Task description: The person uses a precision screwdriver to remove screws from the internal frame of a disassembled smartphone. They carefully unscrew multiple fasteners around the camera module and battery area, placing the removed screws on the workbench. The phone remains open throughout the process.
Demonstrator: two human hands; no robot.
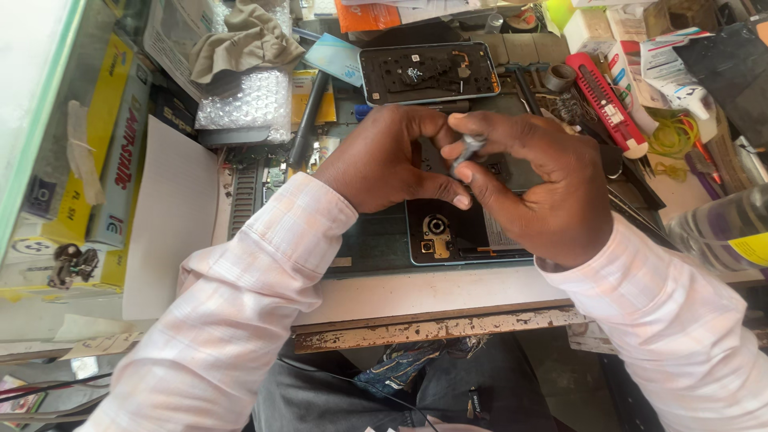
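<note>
Bench is a proper mess tbh: a second opened phone shell (428, 72) lies up top on the tabletop (416, 292), with a red utility knife (606, 102) off to its right and a coil of yellow-green wire (672, 136) just past that. Over on the left there's bubble wrap (244, 100) with a crumpled grey cloth (248, 40) above it, a white sheet of paper (172, 216) and some yellow boxes (120, 152). A clear plastic bottle (720, 228) pokes in from the right edge

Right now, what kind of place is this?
Probably a phone repair bench. An opened phone lies under the hands, a second opened phone shell sits behind, and a red utility knife lies among the clutter.
</note>
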